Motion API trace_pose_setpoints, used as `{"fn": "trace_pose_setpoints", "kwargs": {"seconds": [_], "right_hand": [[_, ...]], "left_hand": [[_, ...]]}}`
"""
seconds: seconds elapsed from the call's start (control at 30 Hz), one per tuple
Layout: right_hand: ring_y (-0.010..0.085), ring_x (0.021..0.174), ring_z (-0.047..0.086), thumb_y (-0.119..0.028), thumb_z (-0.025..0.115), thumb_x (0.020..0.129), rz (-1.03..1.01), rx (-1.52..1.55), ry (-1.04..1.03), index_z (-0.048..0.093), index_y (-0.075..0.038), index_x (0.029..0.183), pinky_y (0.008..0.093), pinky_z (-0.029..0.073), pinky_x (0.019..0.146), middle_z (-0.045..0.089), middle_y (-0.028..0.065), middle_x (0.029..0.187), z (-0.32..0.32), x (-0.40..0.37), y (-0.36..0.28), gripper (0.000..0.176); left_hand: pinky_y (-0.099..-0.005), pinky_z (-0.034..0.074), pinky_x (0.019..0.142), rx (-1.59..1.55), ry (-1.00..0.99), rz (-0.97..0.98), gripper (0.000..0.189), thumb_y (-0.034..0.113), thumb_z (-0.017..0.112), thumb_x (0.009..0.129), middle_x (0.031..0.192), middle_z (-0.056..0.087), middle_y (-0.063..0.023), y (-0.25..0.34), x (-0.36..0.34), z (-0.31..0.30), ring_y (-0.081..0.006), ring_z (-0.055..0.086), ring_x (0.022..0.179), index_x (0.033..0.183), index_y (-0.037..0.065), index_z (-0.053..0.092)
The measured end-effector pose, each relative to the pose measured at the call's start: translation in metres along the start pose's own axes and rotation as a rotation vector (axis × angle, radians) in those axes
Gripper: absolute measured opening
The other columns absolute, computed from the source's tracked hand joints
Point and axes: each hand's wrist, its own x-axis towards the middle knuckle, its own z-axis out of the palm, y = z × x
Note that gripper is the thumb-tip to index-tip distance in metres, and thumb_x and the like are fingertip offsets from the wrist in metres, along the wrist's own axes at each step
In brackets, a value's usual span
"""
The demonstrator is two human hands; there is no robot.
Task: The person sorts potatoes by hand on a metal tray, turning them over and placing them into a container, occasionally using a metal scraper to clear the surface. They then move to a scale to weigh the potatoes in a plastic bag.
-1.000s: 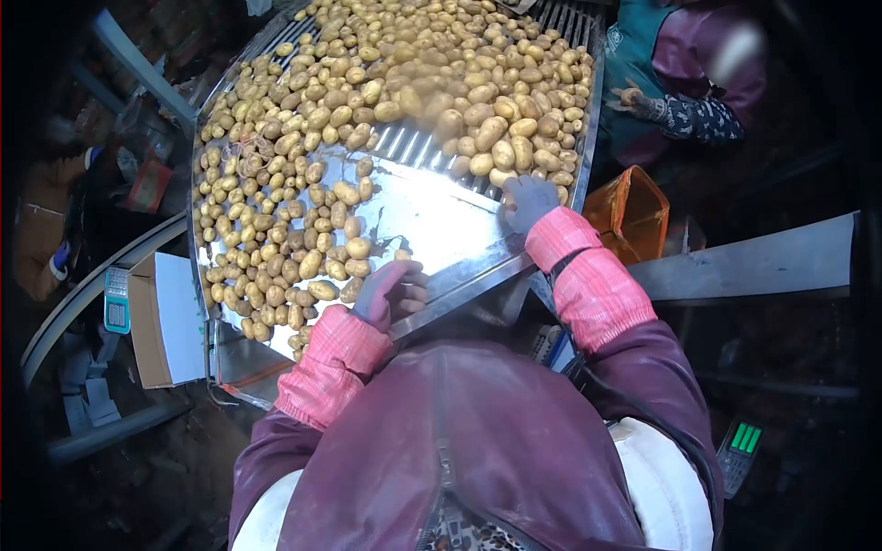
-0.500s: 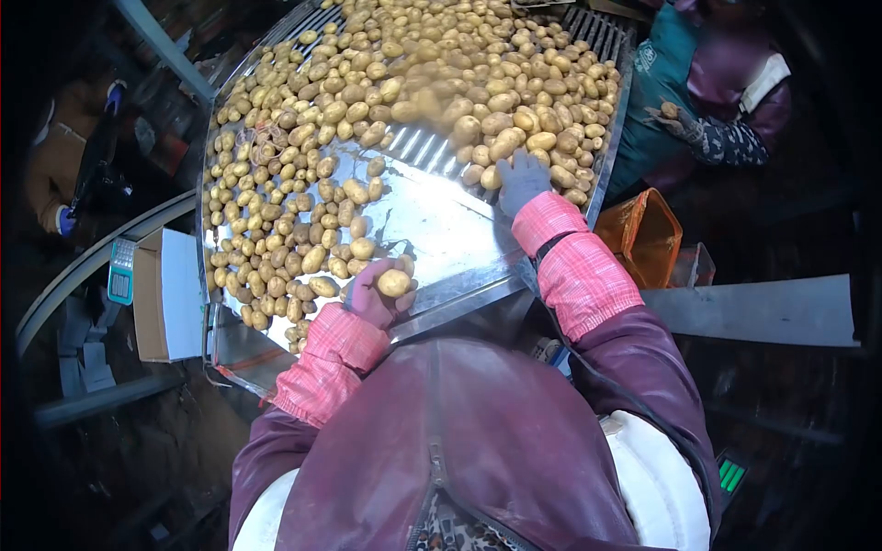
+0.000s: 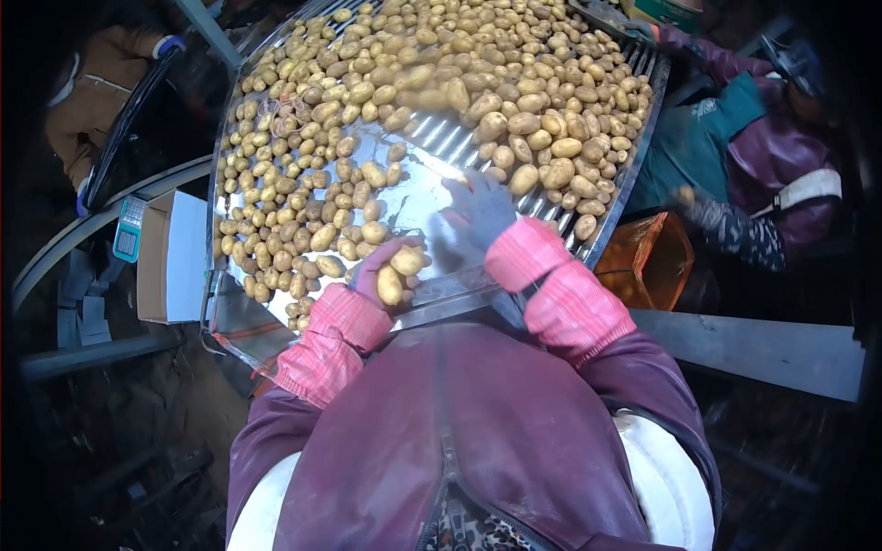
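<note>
While left hand [image 3: 372,275] grips two smooth oval potatoes [image 3: 390,286] at the near edge of the shiny desk [image 3: 415,200], right hand [image 3: 480,213] spreads open, flat.

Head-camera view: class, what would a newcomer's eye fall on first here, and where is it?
The heap of yellow potatoes covers the far and left parts of the shiny metal table. At its near edge, the left hand cups two potatoes and the grey-gloved right hand lies spread on bare metal. An orange bag glows at the right.
</note>
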Motion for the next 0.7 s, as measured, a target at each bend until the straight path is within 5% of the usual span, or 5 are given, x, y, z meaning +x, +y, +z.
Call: {"fn": "trace_pose_setpoints", "kwargs": {"seconds": [0.13,0.37,0.5,0.6,0.7], "right_hand": [[0.0380,0.106,0.054,-0.033,0.060,0.087,0.074,-0.266,-0.212,0.056,-0.017,0.130,0.0491,0.042,0.094,0.054,0.0205,0.121,0.030,0.018,0.020,0.046],[0.0373,0.109,0.054,-0.035,0.063,0.085,0.084,0.414,-0.162,0.055,-0.017,0.132,0.0476,0.042,0.097,0.054,0.0171,0.123,0.013,0.008,-0.045,0.051],[0.0362,0.115,0.054,-0.034,0.064,0.085,-0.133,0.054,0.048,0.055,-0.017,0.134,0.0465,0.044,0.097,0.055,0.0167,0.124,-0.004,-0.021,-0.020,0.053],[0.0352,0.119,0.054,-0.036,0.065,0.084,0.379,-0.010,-0.280,0.058,-0.016,0.128,0.0449,0.044,0.096,0.056,0.0147,0.128,-0.044,-0.048,0.001,0.049],[0.0337,0.115,0.059,-0.039,0.066,0.084,0.320,0.012,-0.372,0.061,-0.013,0.119,0.0435,0.046,0.094,0.061,0.0151,0.123,-0.020,-0.069,0.026,0.043]], "left_hand": [[-0.0286,0.053,0.048,-0.090,0.054,0.102,0.043,0.038,0.059,0.094,0.093,0.067,-0.0118,-0.004,-0.009,0.011,-0.0218,0.064,0.064,0.123,0.006,0.058],[-0.0643,0.035,0.106,-0.226,-0.109,0.324,0.067,0.056,0.053,0.089,0.132,0.055,-0.0169,0.003,-0.025,-0.001,-0.0421,0.050,0.122,0.136,0.007,0.051],[-0.0584,0.042,0.098,-0.252,-0.032,0.360,0.066,0.060,0.051,0.089,0.126,0.055,-0.0143,0.000,-0.028,0.014,-0.0377,0.052,0.117,0.130,0.008,0.052],[-0.0580,0.044,0.094,-0.247,-0.065,0.286,0.069,0.063,0.049,0.090,0.124,0.055,-0.0129,-0.004,-0.022,-0.023,-0.0354,0.055,0.113,0.131,0.009,0.050],[-0.0608,0.045,0.093,-0.177,-0.103,0.238,0.066,0.065,0.050,0.090,0.125,0.053,-0.0111,-0.002,-0.013,-0.034,-0.0340,0.055,0.115,0.131,0.013,0.050]]}}
